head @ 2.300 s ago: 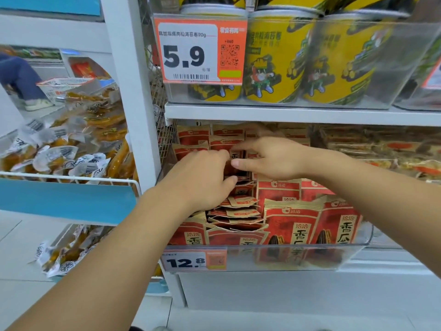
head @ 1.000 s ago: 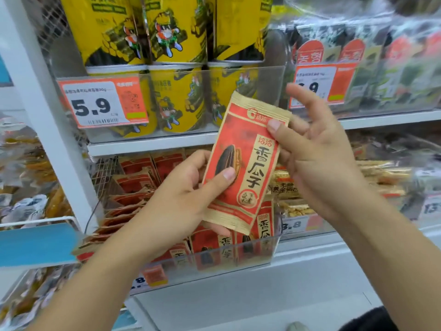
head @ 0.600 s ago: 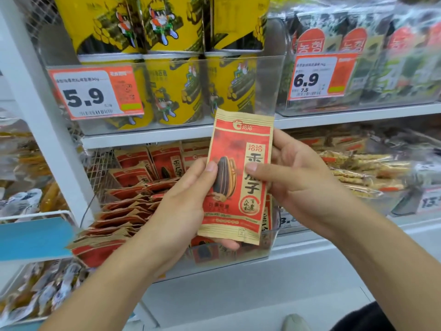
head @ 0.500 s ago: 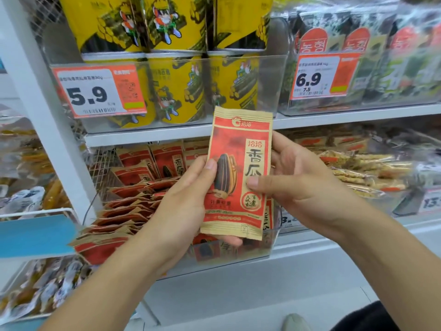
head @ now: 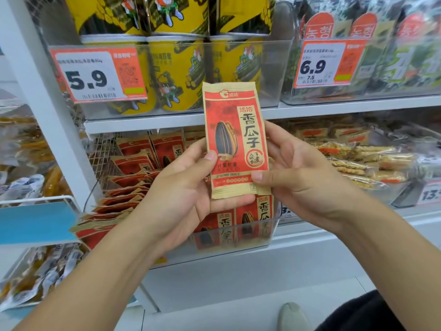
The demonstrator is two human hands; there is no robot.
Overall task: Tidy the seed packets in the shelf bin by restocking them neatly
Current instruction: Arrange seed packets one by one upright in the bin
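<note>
— So, where's the seed packet right now?

— Up in front of the shelf, upright, print facing out, held above the front edge of the clear shelf bin. Both hands have it: the left hand cups the lower left edge with its thumb on the face, and the right hand pinches the lower right corner, thumb in front, fingers behind.

— Does it look tricky to handle?

— Hardly. I'd guess it's light, a flat paper pouch, soft enough to crease and a bit lumpy with loose seeds inside. Not slippery, not fragile, though a hard squeeze would crumple it.

— Best place to hold it?

— By the side edges or the sealed top strip, I'd say, so it stays flat going in.

— And the bin?

— A row stands upright along its front wall; toward the left side the other packets lie slumped, fanned over one another.
</note>
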